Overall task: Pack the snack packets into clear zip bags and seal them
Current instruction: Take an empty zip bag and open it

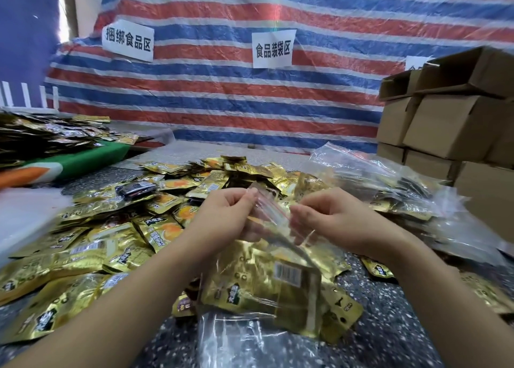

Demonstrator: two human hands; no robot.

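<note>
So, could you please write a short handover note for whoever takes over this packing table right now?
Left hand and right hand both pinch the red zip strip at the mouth of a clear zip bag holding gold snack packets.
Loose packets cover the table's left and centre; filled bags lie at right, cardboard boxes behind.
Done: this bag is loaded.
Left: finish the seal, then pack the rest.

Snack packets [91, 245]: gold foil, orange print, black logo patches. Zip bag [274, 214]: clear, red seal strip. Tabletop [389, 326]: dark, white-speckled. Tarp [250, 95]: red, blue, white stripes. Boxes [445, 122]: plain brown. Cloth [91, 159] at left: green, possibly orange patch.
</note>
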